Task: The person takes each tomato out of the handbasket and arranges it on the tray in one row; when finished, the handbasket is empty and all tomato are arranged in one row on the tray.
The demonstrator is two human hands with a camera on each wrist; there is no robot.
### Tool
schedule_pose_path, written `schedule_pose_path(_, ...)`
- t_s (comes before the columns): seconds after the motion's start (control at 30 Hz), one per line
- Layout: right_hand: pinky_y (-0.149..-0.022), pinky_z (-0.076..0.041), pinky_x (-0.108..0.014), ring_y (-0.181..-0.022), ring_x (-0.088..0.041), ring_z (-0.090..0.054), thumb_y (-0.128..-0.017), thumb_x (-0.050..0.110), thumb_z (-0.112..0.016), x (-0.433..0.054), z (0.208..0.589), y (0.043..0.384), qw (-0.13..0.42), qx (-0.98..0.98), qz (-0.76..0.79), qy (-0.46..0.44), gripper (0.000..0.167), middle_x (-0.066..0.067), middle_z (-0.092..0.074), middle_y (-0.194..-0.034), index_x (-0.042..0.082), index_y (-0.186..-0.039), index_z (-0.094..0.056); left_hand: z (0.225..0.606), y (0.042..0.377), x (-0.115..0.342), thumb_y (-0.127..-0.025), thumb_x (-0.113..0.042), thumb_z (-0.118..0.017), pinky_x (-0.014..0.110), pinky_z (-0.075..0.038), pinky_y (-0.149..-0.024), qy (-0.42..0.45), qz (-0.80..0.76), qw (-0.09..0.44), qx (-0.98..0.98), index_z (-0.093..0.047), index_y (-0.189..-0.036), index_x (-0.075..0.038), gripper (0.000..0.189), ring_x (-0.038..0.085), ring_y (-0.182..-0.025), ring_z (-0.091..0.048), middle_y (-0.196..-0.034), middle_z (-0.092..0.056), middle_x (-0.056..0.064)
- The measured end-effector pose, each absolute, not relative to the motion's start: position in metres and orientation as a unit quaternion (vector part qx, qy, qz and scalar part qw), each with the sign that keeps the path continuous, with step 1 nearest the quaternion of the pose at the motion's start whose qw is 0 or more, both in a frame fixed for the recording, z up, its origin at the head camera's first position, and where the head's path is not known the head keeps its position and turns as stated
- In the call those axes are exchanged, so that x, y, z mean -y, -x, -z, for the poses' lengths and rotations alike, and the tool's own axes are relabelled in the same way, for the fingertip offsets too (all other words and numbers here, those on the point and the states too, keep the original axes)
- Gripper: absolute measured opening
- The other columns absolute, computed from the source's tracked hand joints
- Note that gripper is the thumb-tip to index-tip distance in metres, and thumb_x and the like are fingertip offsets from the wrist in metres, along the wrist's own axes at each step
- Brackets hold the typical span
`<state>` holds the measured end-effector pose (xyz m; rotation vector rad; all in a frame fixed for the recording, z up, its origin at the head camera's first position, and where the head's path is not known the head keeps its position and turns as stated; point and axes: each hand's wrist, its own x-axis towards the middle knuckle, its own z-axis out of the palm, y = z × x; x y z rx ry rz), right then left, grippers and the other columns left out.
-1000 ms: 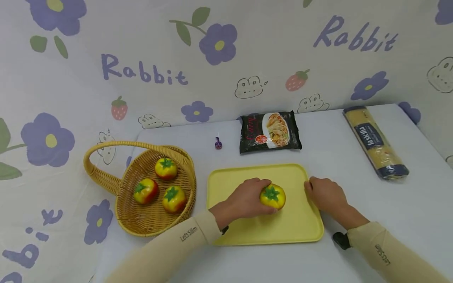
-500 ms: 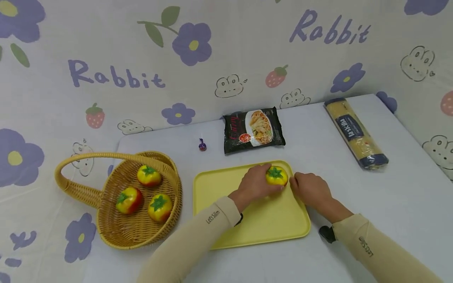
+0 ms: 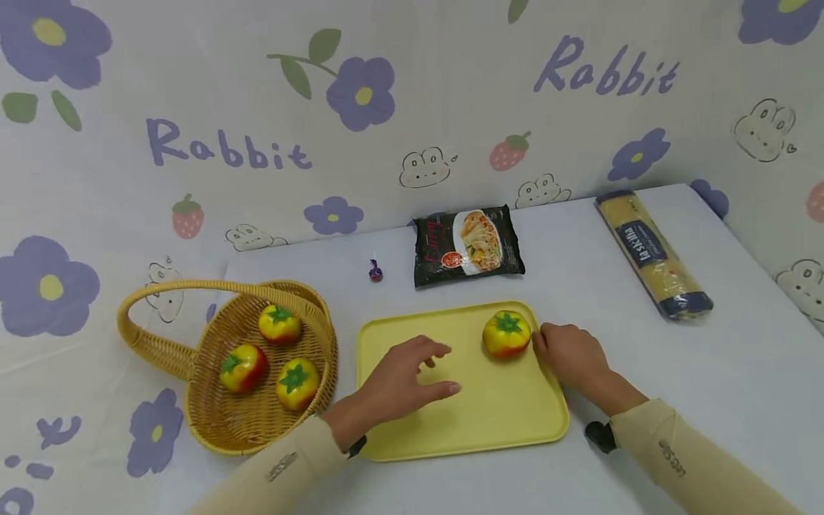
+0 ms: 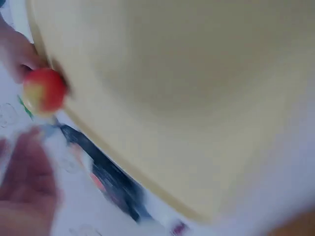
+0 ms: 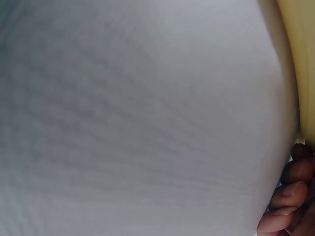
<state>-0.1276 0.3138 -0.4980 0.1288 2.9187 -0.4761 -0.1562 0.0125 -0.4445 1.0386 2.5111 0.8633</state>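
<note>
Head view: left hand [image 3: 402, 380] holds nothing, thumb and fingers apart, over the tray [image 3: 496, 418]; the fruit [image 3: 506, 336] sits in the tray's far right corner, just beside the right hand [image 3: 571, 354], which grips the edge. Only the right wrist view shows that hand's curled fingertips [image 5: 294, 191].

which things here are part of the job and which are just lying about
In use, it seems:
- yellow tray, gripped at its edge by the right hand
- fruit on the tray
- left hand, open above the tray
- basket with three similar fruits, probably

Apparently just lying about:
- black food packet
- long pasta pack
- small purple wrapped candy
</note>
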Motion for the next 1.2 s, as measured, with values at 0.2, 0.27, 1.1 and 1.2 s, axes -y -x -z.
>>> schedule_pose_path(0.2, -0.048, -0.033, -0.027, -0.052, -0.018, -0.043, -0.101, 0.028, -0.042, -0.309, 0.498, 0.131, 0.092, -0.983, 0.154, -0.039, 0.031, -0.004, -0.043, -0.059, 0.007, -0.079, -0.052, 0.433, 0.153, 0.086, -0.086, -0.027, -0.071, 0.023, -0.052, -0.07, -0.434, -0.244, -0.053, -0.866, -0.07, -0.094, -0.013, 0.016, 0.008, -0.078, -0.06, -0.086, -0.067, -0.005)
schedule_pose_path(0.27, -0.048, -0.034, -0.027, -0.052, -0.018, -0.043, -0.101, 0.028, -0.042, -0.311, 0.497, 0.129, 0.095, -0.982, 0.155, -0.041, 0.031, -0.003, -0.044, -0.059, 0.007, -0.08, -0.053, 0.435, 0.162, 0.112, -0.083, -0.017, -0.073, 0.026, -0.053, -0.066, -0.414, -0.248, -0.129, -0.866, -0.069, -0.087, -0.012, 0.008, 0.01, -0.073, -0.059, -0.08, -0.066, -0.003)
schedule_pose_path(1.1, -0.048, -0.034, -0.028, -0.052, -0.018, -0.043, -0.101, 0.027, -0.042, -0.307, 0.498, 0.128, 0.09, -0.982, 0.159, -0.046, 0.031, -0.004, -0.044, -0.059, 0.007, -0.079, -0.053, 0.45, 0.187, 0.179, -0.077, -0.038, -0.077, 0.049, -0.045, -0.1, -0.217, -0.174, 0.179, -0.944, -0.046, -0.14, -0.006, 0.078, 0.033, -0.124, -0.049, -0.139, -0.049, 0.017)
schedule_pose_path(1.2, -0.048, -0.034, -0.027, -0.052, -0.018, -0.043, -0.101, 0.027, -0.042, -0.307, 0.497, 0.129, 0.094, -0.982, 0.158, -0.048, 0.031, -0.004, -0.044, -0.06, 0.006, -0.081, -0.053, 0.451, 0.186, 0.179, -0.076, -0.037, -0.078, 0.048, -0.046, -0.099, -0.219, -0.175, 0.174, -0.944, -0.046, -0.14, -0.006, 0.078, 0.031, -0.122, -0.05, -0.137, -0.05, 0.016)
